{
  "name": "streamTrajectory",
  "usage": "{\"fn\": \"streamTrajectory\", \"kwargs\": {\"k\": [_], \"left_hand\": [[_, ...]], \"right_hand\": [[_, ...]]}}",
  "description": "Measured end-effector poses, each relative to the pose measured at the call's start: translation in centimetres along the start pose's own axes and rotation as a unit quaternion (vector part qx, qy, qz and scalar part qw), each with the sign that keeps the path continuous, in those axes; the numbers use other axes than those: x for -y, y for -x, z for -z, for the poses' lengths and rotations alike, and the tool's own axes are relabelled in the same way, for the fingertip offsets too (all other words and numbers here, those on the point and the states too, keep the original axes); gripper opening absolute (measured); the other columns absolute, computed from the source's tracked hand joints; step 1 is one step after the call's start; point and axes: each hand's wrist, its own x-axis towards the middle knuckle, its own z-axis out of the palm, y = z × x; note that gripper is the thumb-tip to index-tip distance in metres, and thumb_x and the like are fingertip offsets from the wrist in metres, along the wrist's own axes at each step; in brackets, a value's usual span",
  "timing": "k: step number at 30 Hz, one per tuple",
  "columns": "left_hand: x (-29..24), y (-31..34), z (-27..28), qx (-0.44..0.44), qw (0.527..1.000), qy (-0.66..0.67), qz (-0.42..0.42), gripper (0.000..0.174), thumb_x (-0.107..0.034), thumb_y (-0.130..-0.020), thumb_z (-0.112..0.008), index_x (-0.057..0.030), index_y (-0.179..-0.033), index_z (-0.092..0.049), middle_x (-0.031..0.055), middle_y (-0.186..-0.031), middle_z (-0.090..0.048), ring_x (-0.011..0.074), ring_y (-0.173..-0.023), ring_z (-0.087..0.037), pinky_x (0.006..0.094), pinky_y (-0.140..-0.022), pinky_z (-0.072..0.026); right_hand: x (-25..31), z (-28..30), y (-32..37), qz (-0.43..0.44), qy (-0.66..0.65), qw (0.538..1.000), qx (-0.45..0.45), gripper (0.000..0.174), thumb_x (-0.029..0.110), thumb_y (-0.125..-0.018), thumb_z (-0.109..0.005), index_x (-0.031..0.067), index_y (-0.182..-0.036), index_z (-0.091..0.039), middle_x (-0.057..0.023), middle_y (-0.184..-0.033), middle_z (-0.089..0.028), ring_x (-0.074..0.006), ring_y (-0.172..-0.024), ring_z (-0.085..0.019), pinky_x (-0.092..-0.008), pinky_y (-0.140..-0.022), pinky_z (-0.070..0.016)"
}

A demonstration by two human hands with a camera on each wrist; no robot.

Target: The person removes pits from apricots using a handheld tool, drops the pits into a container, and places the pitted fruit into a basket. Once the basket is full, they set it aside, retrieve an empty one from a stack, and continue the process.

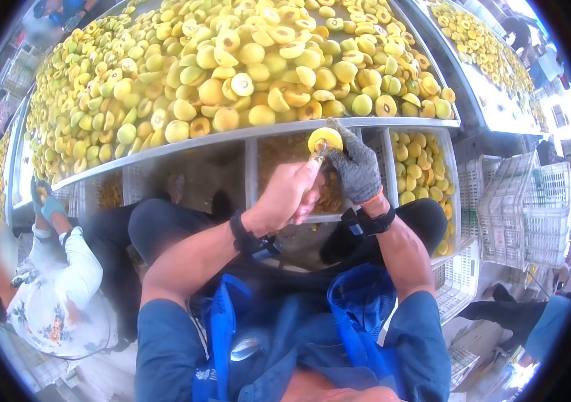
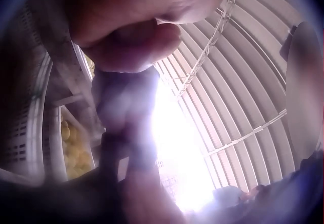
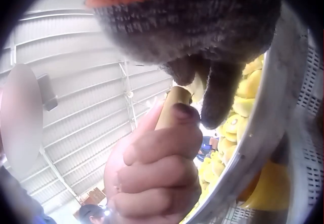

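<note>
My bare left hand [image 1: 290,191] grips a small pitting tool by its pale, cylindrical handle [image 3: 174,100], fingers wrapped round it. The tool's metal end [image 1: 323,149] meets the cut face of a yellow peach half [image 1: 325,137]. My right hand [image 1: 356,167], in a grey knit glove with an orange cuff, holds that peach half between thumb and fingers. Both hands are close together just below the table's metal edge. Only the handle end of the tool shows in the right wrist view; in the left wrist view, curled bare fingers [image 2: 131,41] hide it.
A metal-rimmed table [image 1: 185,144] heaped with peach halves [image 1: 232,87] lies ahead. Beneath it are crates, one with yellow halves [image 1: 423,164] at right. Stacked white crates [image 1: 520,208] stand farther right. Another person [image 1: 57,295] works close on my left.
</note>
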Motion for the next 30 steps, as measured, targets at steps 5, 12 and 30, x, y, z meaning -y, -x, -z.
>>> {"fn": "streamTrajectory", "kwargs": {"k": [5,12,30], "left_hand": [[-0.5,0.1,0.4,0.039,0.995,0.076,0.059,0.037,-0.04,-0.11,-0.045,-0.0069,-0.098,-0.055,0.0007,-0.067,-0.046,0.0083,-0.046,-0.039,0.0252,-0.04,-0.0349],[-0.5,-0.1,0.2,0.032,0.997,0.062,0.029,0.038,-0.037,-0.11,-0.045,-0.0019,-0.098,-0.053,0.0015,-0.067,-0.046,0.0084,-0.045,-0.038,0.0258,-0.038,-0.0346],[-0.9,-0.1,-0.5,-0.002,0.999,-0.035,0.027,0.036,-0.036,-0.11,-0.046,-0.0051,-0.094,-0.051,-0.0008,-0.064,-0.043,0.0084,-0.044,-0.037,0.0255,-0.038,-0.0327]], "right_hand": [[-0.3,0.6,-0.2,0.076,0.062,0.995,-0.009,0.052,0.01,-0.096,-0.068,0.0032,-0.145,-0.054,-0.0208,-0.126,-0.069,-0.0296,-0.114,-0.069,-0.0373,-0.098,-0.0522],[0.9,-0.2,0.1,0.049,0.052,0.997,-0.039,0.049,0.014,-0.098,-0.067,0.0046,-0.144,-0.055,-0.0209,-0.125,-0.07,-0.0319,-0.113,-0.069,-0.0373,-0.097,-0.0523],[0.0,1.0,-0.3,0.008,0.03,0.999,0.026,0.05,0.021,-0.099,-0.069,0.0053,-0.144,-0.056,-0.0183,-0.12,-0.072,-0.0302,-0.111,-0.069,-0.0371,-0.095,-0.053]]}}
